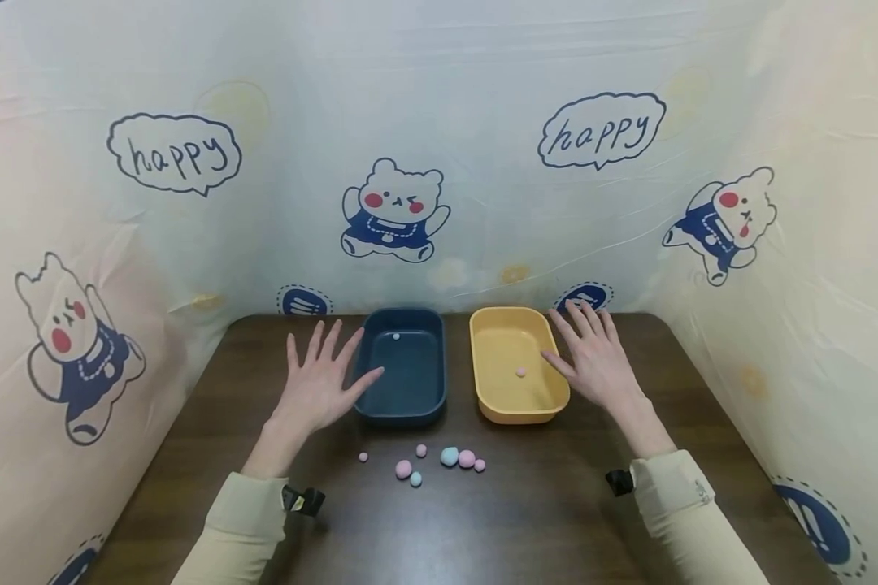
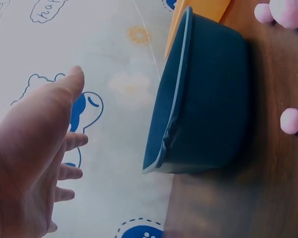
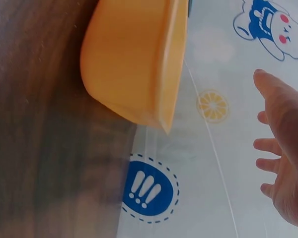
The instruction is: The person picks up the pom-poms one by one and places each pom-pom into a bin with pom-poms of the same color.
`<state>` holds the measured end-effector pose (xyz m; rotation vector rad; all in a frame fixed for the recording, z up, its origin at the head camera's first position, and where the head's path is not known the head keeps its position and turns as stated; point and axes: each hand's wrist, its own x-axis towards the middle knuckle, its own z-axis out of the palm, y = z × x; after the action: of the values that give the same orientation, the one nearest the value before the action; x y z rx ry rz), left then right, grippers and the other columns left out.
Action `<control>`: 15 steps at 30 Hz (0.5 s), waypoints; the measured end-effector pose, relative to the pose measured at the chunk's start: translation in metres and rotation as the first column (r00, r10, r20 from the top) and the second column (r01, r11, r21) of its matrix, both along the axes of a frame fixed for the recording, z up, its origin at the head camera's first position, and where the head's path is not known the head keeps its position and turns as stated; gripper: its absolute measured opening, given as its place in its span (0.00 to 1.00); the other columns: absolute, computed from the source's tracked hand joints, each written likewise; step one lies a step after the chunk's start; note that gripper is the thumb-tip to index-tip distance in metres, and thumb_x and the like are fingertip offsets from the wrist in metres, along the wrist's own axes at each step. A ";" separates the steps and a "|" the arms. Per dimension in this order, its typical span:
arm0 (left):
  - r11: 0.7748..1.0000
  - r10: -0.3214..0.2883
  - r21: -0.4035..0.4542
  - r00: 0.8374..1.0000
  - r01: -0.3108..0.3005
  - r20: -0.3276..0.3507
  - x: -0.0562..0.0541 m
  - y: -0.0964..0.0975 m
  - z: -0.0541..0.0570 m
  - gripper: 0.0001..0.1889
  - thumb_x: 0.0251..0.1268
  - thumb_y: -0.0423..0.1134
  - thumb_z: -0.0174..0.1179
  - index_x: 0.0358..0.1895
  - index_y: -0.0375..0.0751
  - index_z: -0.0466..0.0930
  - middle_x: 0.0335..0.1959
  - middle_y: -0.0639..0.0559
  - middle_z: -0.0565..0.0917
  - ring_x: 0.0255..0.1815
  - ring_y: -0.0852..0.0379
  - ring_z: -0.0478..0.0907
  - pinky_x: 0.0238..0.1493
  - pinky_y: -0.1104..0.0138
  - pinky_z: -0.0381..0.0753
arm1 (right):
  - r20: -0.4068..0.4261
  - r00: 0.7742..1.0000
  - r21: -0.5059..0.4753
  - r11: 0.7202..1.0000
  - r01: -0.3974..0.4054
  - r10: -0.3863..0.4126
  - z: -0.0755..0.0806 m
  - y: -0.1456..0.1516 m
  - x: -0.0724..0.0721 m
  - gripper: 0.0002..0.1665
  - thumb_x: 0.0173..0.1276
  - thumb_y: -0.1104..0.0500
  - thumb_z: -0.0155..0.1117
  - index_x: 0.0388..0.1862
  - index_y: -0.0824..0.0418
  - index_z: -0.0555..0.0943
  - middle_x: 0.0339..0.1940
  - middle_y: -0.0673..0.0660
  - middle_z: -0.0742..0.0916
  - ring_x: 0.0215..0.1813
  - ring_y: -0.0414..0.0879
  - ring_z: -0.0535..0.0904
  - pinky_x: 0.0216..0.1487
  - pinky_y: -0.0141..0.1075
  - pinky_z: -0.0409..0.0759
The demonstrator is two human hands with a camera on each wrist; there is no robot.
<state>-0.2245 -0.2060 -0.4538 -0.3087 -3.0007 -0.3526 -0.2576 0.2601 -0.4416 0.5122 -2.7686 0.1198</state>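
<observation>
Fingers spread, the left hand [image 1: 318,388] hovers at the left side of a dark blue tray [image 1: 401,420] and holds nothing. One small pale blue pompom [image 1: 396,336] lies inside that tray. On the other side, the right hand [image 1: 593,357] is stretched out by the right rim of a yellow tray [image 1: 521,417], also holding nothing. A small pink pompom [image 1: 521,372] sits in the yellow tray. In front of the trays, several pink and light blue pompoms lie on the table, among them a larger blue pompom [image 1: 449,457] and a pink pompom [image 1: 403,470].
The dark wooden table [image 1: 527,520] ends just behind the two trays. A pale printed curtain [image 1: 483,203] with cartoon bears surrounds its back and sides. Small black wrist cameras sit at both cuffs, one being the left camera [image 1: 309,501].
</observation>
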 end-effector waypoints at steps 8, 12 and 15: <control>1.000 0.002 0.019 1.000 -0.002 0.003 -0.003 -0.006 0.001 0.50 0.76 0.79 0.45 0.92 0.58 0.50 0.94 0.37 0.47 0.94 0.28 0.37 0.86 0.24 0.26 | 0.001 1.000 -0.056 0.998 -0.007 0.007 0.005 0.006 -0.005 0.45 0.81 0.40 0.67 0.88 0.58 0.66 0.88 0.70 0.68 0.90 0.70 0.58 0.90 0.72 0.51; 1.000 0.002 0.021 1.000 -0.002 0.013 -0.002 -0.007 0.000 0.50 0.76 0.80 0.44 0.92 0.58 0.49 0.94 0.37 0.46 0.94 0.27 0.37 0.86 0.24 0.25 | 0.022 1.000 -0.068 0.998 -0.012 0.014 0.004 0.006 -0.004 0.46 0.81 0.41 0.67 0.88 0.58 0.65 0.88 0.70 0.67 0.90 0.70 0.57 0.90 0.71 0.51; 1.000 0.005 0.020 1.000 -0.005 0.017 -0.001 -0.008 -0.001 0.50 0.76 0.80 0.44 0.92 0.58 0.49 0.94 0.37 0.46 0.94 0.27 0.37 0.86 0.23 0.26 | 0.027 1.000 -0.072 0.997 -0.008 0.010 0.004 0.006 -0.004 0.47 0.81 0.40 0.67 0.88 0.58 0.65 0.89 0.70 0.66 0.91 0.70 0.56 0.90 0.71 0.49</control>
<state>-0.2260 -0.2139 -0.4545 -0.2981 -3.0117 -0.3865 -0.2617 0.2660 -0.4372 0.5079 -2.7777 0.2288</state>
